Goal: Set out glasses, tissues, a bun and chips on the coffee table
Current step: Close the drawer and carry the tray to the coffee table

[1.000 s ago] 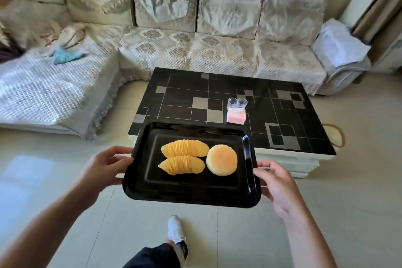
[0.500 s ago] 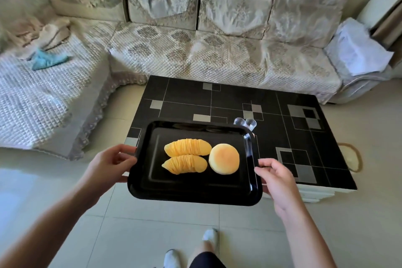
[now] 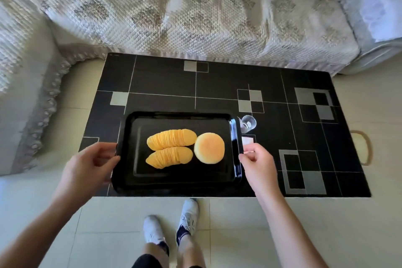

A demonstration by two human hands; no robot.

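- Pale floor tiles run under my white shoes, and right ahead of my toes is the near edge of the black coffee table with its grey squares and thin white lines.
- Beyond the table's far edge sits the quilted sofa, close along the whole length; the gap between them is narrow.
- My left hand grips the left rim of the black tray, fingers curled around the edge.
- My right hand pinches the right rim, fingers curled on it.
- I cannot tell whether the tray touches the tabletop; it lies over the near left part, its near rim close to the table's front edge.
- On the tray, two rows of yellow chips lie side by side, with the round bun just beside them on the right.
- Past the tray's right rim stand the clear glasses, partly hidden by the rim, so I cannot count them.
- Just nearer is the tissue pack, mostly covered by the tray and my right fingers.
- Open tabletop stretches across the far half and the right end.
- No writing can be read anywhere.
- At the upper right a pale folded cloth is cut off by the frame.
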